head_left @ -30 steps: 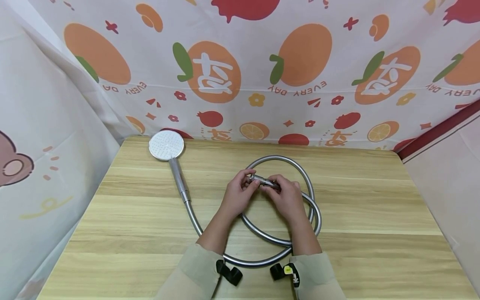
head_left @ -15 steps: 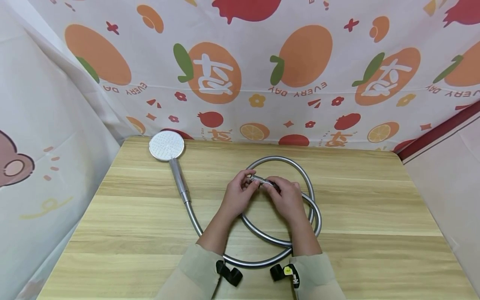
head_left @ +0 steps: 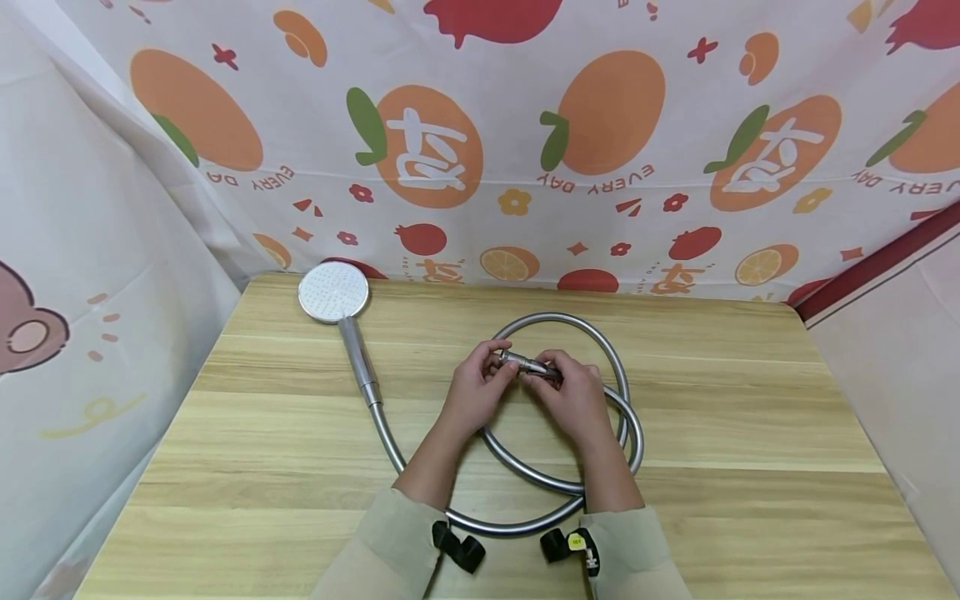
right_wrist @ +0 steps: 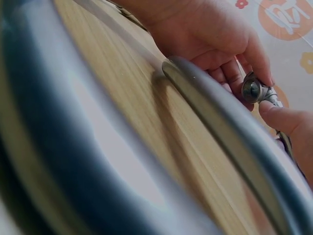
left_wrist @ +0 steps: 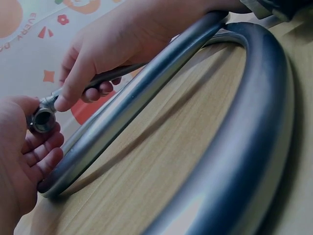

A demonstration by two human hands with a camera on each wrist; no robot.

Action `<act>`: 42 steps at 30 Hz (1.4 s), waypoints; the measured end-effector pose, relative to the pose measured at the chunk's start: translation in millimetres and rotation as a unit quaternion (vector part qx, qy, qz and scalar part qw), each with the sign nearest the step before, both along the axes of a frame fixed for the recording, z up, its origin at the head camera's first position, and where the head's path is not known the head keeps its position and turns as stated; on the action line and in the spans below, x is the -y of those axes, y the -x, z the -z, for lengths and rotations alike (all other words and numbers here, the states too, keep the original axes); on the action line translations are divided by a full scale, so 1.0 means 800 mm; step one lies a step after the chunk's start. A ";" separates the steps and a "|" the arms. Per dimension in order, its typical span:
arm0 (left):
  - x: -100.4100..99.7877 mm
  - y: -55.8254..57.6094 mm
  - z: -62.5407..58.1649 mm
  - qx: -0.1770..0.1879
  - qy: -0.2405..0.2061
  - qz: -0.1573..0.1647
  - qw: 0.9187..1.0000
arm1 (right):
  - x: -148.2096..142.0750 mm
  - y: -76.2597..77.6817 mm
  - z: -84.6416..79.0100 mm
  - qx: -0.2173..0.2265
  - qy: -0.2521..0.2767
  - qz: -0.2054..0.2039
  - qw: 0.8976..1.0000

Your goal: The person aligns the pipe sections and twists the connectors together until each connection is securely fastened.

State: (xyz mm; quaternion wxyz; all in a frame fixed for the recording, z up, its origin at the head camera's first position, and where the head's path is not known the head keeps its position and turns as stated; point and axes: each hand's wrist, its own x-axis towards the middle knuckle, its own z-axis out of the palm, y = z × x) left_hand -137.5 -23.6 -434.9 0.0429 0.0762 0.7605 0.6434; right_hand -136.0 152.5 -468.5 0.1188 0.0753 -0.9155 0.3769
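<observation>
Between both hands is a small metal pipe fitting (head_left: pixel 517 360) with a round, internally threaded mouth, clearest in the right wrist view (right_wrist: pixel 251 90). My left hand (head_left: pixel 477 383) pinches it between thumb and fingers. My right hand (head_left: pixel 572 393) grips the end of the silver shower hose (head_left: pixel 628 417) just behind the fitting, its thumb close to the fitting's neck. How the two parts are joined is hidden by the fingers. The hose loops on the table under my forearms and runs left to a shower head (head_left: pixel 333 292), which lies with its white spray face up.
A wood-grain table (head_left: pixel 750 400) carries everything. A fruit-printed cloth (head_left: pixel 510 117) hangs behind its far edge, with another pale cloth (head_left: pixel 97 250) at the left. Hose coils rise close in front of both wrist cameras.
My right fingers shift slightly toward the fitting, then back along the metal end. The left hand keeps its pinch; hose coils and shower head stay in place.
</observation>
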 end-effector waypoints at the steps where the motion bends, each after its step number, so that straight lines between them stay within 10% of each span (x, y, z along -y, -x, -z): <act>1: 0.000 0.000 0.000 0.000 0.000 0.000 1.000 | 0.000 0.000 0.000 -0.001 -0.003 0.000 1.000; 42: 0.002 0.000 -0.001 0.002 0.006 0.004 1.000 | 0.000 0.001 0.002 -0.004 -0.009 -0.005 1.000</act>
